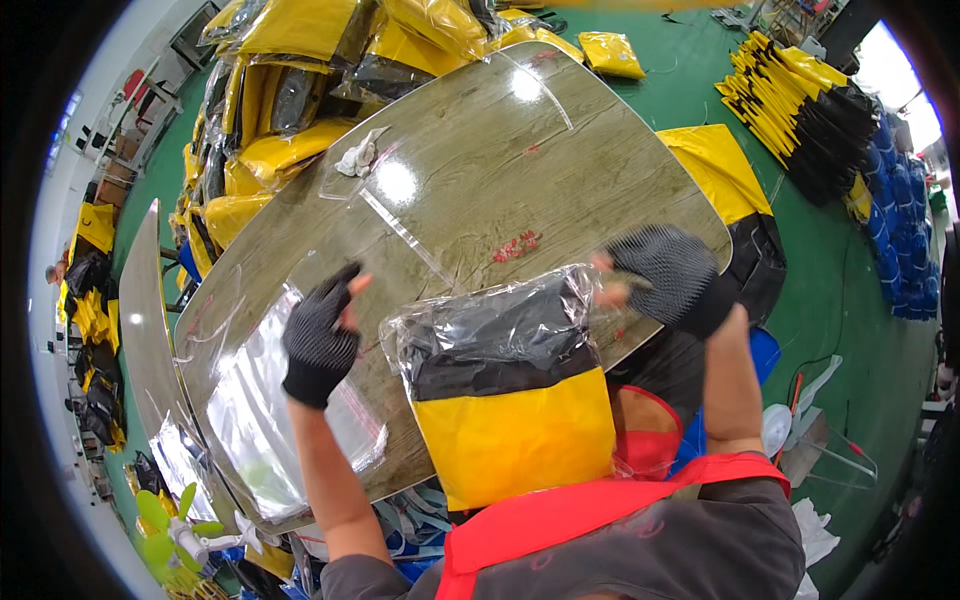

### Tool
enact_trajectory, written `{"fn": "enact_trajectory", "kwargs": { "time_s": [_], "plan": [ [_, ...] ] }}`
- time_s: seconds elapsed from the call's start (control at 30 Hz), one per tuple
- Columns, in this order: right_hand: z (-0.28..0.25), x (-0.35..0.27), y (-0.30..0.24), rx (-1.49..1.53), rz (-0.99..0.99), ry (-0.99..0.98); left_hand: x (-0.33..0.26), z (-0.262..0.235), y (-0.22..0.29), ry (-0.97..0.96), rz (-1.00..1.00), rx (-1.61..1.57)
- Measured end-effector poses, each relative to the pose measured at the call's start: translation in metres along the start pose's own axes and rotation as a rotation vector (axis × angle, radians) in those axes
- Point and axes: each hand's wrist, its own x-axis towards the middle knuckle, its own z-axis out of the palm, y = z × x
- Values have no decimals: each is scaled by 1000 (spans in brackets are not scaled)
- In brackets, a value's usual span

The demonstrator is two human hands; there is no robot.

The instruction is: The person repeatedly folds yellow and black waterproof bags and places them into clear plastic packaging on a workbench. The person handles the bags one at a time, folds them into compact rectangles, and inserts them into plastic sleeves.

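A folded yellow and black item in a clear plastic bag lies at the near edge of the table, its yellow part toward me. My left hand, in a black fingerless glove, hovers left of the bag with fingers apart and nothing in them. My right hand, gloved alike, is at the bag's upper right corner. Its bare fingertips are smeared by motion, so I cannot tell whether they grip the plastic. Under and beside my left hand lies a stack of clear plastic bags.
The wood-patterned table bears red scraps, a crumpled white piece and strips of clear tape. Yellow and black packages are heaped at the far left. More yellow-black pieces stand right. A green fan is lower left.
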Motion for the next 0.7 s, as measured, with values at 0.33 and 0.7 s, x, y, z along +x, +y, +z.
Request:
{"fn": "enact_trajectory", "kwargs": {
  "time_s": [0.33,0.7],
  "plan": [
    [164,-44,31,601,-187,159,-88,121,36,235,-297,-724],
    [84,-124,99,498,11,337,44,-142,23,767,-166,-537]
  ]
}}
